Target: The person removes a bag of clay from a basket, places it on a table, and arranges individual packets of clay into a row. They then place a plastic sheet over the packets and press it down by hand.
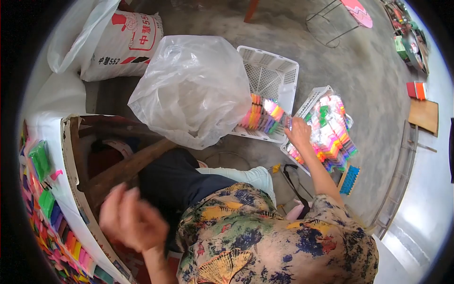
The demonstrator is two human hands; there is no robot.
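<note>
My right hand [299,132] is closed on the end of a strip of colourful packets [274,111] above the white plastic basket [294,78]. More multicoloured packets [257,116] lie in that basket, partly under a large translucent plastic bag [189,90]. Beside my right hand, a second white basket [314,97] is heaped with bright clear-wrapped packets [331,128]. My left hand [133,217] is raised at the lower left, blurred by motion, with its fingers curled; whether it holds anything is hard to see. It is near the wooden frame of the table.
Colourful pieces and green packets [39,160] cover the tabletop at the left edge. A printed white sack [127,45] stands at the upper left. A pink-topped stool [357,13] is at the upper right. A blue brush-like object [349,180] lies beside the second basket.
</note>
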